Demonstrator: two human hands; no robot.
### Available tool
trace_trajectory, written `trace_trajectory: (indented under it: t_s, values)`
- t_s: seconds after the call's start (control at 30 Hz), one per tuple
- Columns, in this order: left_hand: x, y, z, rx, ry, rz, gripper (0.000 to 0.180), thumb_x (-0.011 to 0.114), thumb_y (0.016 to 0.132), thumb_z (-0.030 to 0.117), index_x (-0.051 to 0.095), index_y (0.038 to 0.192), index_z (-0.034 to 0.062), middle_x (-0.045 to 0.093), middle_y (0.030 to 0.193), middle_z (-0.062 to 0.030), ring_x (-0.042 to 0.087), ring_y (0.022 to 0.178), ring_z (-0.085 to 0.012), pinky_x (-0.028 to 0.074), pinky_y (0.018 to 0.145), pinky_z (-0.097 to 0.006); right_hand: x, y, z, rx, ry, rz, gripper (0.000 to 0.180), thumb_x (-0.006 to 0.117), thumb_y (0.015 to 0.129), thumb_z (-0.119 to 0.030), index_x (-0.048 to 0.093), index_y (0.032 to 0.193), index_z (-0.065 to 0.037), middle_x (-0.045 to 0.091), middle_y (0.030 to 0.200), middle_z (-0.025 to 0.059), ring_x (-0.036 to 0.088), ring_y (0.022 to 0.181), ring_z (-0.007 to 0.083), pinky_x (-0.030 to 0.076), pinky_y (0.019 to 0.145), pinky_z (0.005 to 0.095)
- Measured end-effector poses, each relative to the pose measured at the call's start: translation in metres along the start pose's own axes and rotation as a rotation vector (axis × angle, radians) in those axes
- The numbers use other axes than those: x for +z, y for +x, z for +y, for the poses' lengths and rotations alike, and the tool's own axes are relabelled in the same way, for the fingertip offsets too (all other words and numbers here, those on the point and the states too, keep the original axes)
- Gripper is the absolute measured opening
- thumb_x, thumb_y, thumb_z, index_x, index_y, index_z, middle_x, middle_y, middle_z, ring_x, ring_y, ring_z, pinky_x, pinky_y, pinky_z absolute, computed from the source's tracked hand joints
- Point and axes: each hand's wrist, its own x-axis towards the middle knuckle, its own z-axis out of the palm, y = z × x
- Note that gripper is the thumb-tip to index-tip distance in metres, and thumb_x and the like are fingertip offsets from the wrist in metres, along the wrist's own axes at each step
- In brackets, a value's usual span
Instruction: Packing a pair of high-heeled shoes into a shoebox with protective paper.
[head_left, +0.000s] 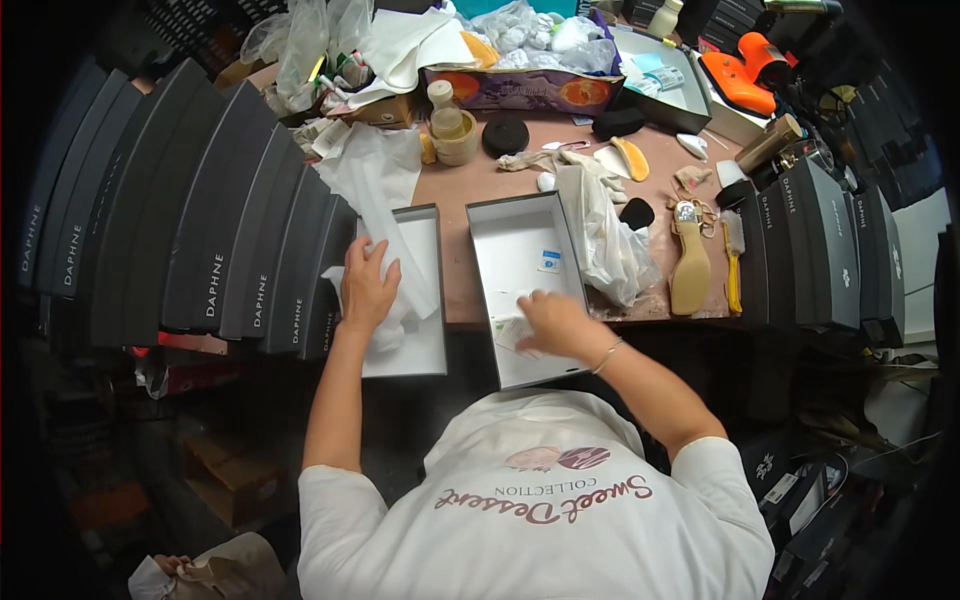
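Note:
My left hand lies over crumpled white tissue paper, its fingers apart. The paper spreads across a shallow grey-white box tray and runs out past its far edge. To the right stands a second open box, dark outside and white inside. My right hand reaches into its near end with thumb and fingers apart, beside a printed paper card. Whether the fingertips touch the card I cannot tell. A small blue-and-white packet lies farther up in this box.
Dark shoeboxes stand in rows at left and right. A white plastic bag, a tan sandal and a yellow-handled brush lie right of the box. Behind are a bottle and a carton of crumpled paper.

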Motion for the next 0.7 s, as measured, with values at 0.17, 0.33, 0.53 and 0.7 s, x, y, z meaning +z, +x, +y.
trace_trajectory:
  t_s: [0.17,0.33,0.53,0.7]
  values:
    - [0.039,-0.015,-0.031,-0.079,0.201,-0.089,0.040,0.066,0.085,0.024,0.061,0.115,-0.0014,0.042,0.136,-0.0232,0.039,0.127,-0.0411,0.034,0.104,-0.049,0.064,0.018,0.004,-0.006,-0.104,0.102,0.037,0.072,0.078,-0.027,0.053,0.101,-0.005,0.062,0.093,0.0155,0.065,0.085,0.0349,0.056,0.066,0.0421]
    - [-0.002,-0.014,0.007,0.029,0.286,0.245,0.037,0.069,0.083,0.019,0.063,0.115,0.0010,0.040,0.139,-0.0217,0.035,0.133,-0.0387,0.030,0.107,-0.049,0.071,0.021,0.037,-0.067,-0.036,0.171,0.021,0.060,0.084,-0.016,0.054,0.101,-0.005,0.062,0.089,0.0149,0.065,0.078,0.0355,0.054,0.065,0.0427]
    - [-0.005,-0.048,0.079,0.010,-0.286,0.117,0.032,0.070,0.081,0.010,0.064,0.111,0.0023,0.054,0.126,-0.0183,0.053,0.116,-0.0358,0.045,0.096,-0.040,0.059,0.027,0.016,-0.214,0.017,0.142,0.033,0.067,0.077,-0.015,0.053,0.106,-0.009,0.061,0.098,0.0130,0.061,0.090,0.0314,0.050,0.077,0.0437]
    - [0.040,-0.092,0.126,-0.087,-0.470,-0.056,0.053,0.073,0.080,0.013,0.054,0.127,0.0022,0.045,0.135,-0.0198,0.048,0.122,-0.0366,0.041,0.102,-0.041,0.072,0.032,0.007,-0.111,-0.075,0.090,0.037,0.071,0.071,-0.013,0.052,0.103,-0.009,0.059,0.098,0.0103,0.059,0.091,0.0289,0.046,0.075,0.0414]
